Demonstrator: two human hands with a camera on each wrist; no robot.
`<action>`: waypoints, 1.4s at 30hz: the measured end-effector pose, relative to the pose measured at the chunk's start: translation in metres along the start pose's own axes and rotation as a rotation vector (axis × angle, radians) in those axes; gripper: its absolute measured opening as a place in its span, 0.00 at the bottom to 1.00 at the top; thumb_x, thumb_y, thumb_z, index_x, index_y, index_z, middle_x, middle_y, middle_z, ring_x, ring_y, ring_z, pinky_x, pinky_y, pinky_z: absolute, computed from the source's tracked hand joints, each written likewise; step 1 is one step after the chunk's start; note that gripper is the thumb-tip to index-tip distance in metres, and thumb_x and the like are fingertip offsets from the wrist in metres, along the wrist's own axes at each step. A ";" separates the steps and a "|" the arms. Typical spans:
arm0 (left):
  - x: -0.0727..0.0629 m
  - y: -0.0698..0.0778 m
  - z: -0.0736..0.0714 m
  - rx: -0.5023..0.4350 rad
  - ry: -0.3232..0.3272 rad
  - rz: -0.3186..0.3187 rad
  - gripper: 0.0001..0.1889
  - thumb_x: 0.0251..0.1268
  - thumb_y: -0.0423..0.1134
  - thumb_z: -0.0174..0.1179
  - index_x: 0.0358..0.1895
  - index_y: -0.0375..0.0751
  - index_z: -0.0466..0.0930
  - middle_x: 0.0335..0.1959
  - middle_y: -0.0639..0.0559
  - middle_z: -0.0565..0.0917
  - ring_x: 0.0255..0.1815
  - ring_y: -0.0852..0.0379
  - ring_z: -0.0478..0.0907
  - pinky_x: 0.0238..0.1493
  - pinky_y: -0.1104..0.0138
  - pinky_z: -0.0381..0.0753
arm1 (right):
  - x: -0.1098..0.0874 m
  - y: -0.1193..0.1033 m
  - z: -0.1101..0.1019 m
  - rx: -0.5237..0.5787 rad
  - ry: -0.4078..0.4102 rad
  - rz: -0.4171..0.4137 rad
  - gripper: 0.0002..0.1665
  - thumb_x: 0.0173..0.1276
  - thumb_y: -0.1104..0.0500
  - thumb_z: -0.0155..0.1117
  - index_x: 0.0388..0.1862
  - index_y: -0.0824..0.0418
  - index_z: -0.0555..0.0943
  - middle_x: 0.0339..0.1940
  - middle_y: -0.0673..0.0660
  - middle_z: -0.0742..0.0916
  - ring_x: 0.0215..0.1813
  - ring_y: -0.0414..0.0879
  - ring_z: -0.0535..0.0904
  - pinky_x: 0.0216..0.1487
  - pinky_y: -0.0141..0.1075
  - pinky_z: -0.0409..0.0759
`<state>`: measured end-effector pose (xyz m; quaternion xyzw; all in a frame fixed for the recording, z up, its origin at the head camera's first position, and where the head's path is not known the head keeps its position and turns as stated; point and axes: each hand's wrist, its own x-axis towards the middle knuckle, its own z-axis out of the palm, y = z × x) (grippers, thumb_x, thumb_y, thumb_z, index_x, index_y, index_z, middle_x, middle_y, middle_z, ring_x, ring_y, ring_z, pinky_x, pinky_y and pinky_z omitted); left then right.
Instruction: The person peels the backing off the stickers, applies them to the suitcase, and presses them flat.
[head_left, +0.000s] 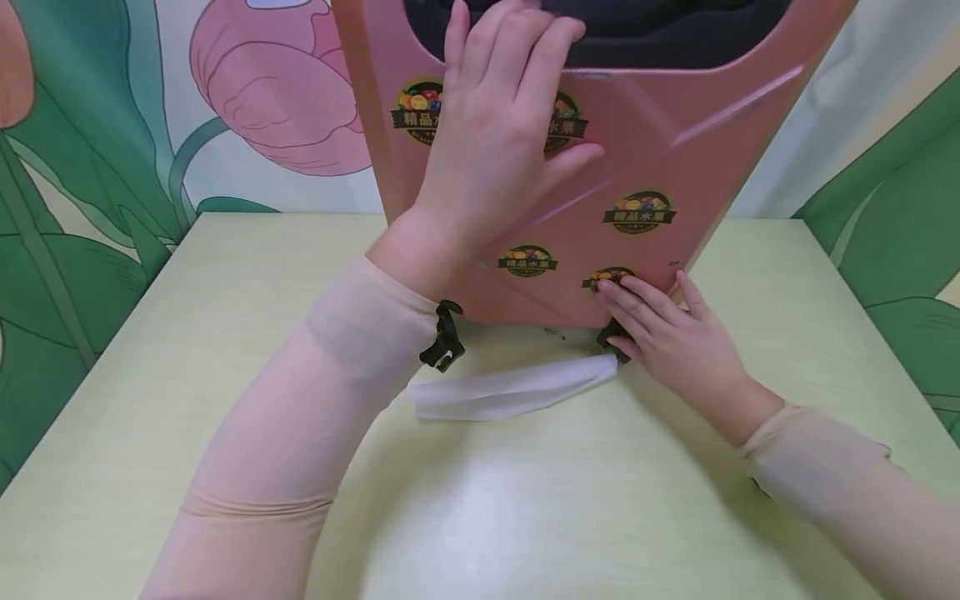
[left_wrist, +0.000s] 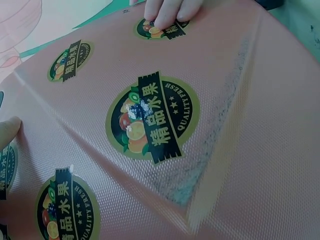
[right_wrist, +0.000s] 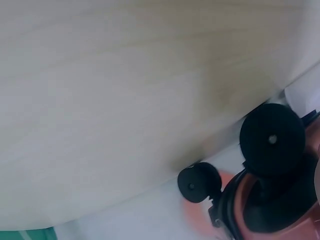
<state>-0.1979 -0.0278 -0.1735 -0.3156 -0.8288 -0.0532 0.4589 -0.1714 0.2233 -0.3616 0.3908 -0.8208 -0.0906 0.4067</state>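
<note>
A pink suitcase [head_left: 600, 167] with a dark panel stands upright on its black wheels [right_wrist: 272, 140]. Round fruit stickers [head_left: 640, 212] dot its face, one large sticker [left_wrist: 153, 118] filling the middle of the left wrist view. My left hand [head_left: 506, 137] lies flat on the upper part, fingers stretched up over the dark panel, partly covering two stickers. Low on the right, my right hand [head_left: 667, 325] presses its fingertips on the lowest sticker [left_wrist: 162, 29], its thumb beside a wheel. Most of the right hand is hidden in its own wrist view.
On the pale table [head_left: 480, 517], a white folded strip [head_left: 517, 390] lies just in front of the suitcase. Behind stands a cloth backdrop [head_left: 277, 92] with painted flowers and leaves. The suitcase face has a scuffed grey patch [left_wrist: 192, 175] along a ridge.
</note>
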 end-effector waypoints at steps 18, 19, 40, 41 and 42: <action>-0.001 -0.006 0.001 -0.008 0.000 0.015 0.35 0.65 0.62 0.45 0.63 0.36 0.66 0.59 0.46 0.70 0.67 0.48 0.57 0.69 0.55 0.30 | -0.033 0.012 -0.004 0.013 0.008 0.146 0.34 0.74 0.40 0.33 0.72 0.55 0.61 0.74 0.47 0.59 0.73 0.45 0.52 0.67 0.54 0.51; -0.002 -0.006 0.001 -0.008 -0.005 0.016 0.34 0.66 0.61 0.45 0.64 0.37 0.66 0.60 0.45 0.70 0.68 0.48 0.56 0.69 0.55 0.30 | -0.035 0.012 -0.006 0.044 -0.004 0.141 0.34 0.75 0.40 0.32 0.70 0.58 0.63 0.74 0.50 0.61 0.72 0.48 0.54 0.65 0.56 0.52; -0.081 0.015 -0.009 -0.032 -0.199 -0.115 0.35 0.63 0.53 0.54 0.71 0.41 0.57 0.73 0.39 0.52 0.74 0.47 0.43 0.68 0.47 0.40 | -0.028 0.010 -0.044 0.344 -0.588 0.534 0.41 0.65 0.47 0.60 0.66 0.74 0.62 0.65 0.72 0.67 0.65 0.65 0.62 0.58 0.63 0.57; -0.088 0.015 -0.010 -0.030 -0.225 -0.129 0.36 0.63 0.53 0.55 0.71 0.42 0.57 0.73 0.40 0.52 0.74 0.47 0.44 0.68 0.46 0.40 | -0.029 0.010 -0.044 0.346 -0.607 0.538 0.42 0.66 0.47 0.59 0.67 0.75 0.60 0.65 0.73 0.67 0.66 0.65 0.61 0.58 0.64 0.56; -0.096 0.015 -0.012 -0.024 -0.250 -0.143 0.36 0.63 0.53 0.55 0.71 0.42 0.57 0.73 0.40 0.52 0.74 0.47 0.44 0.68 0.45 0.42 | -0.029 0.010 -0.044 0.347 -0.621 0.541 0.43 0.66 0.46 0.58 0.67 0.75 0.59 0.66 0.73 0.66 0.66 0.66 0.61 0.58 0.64 0.56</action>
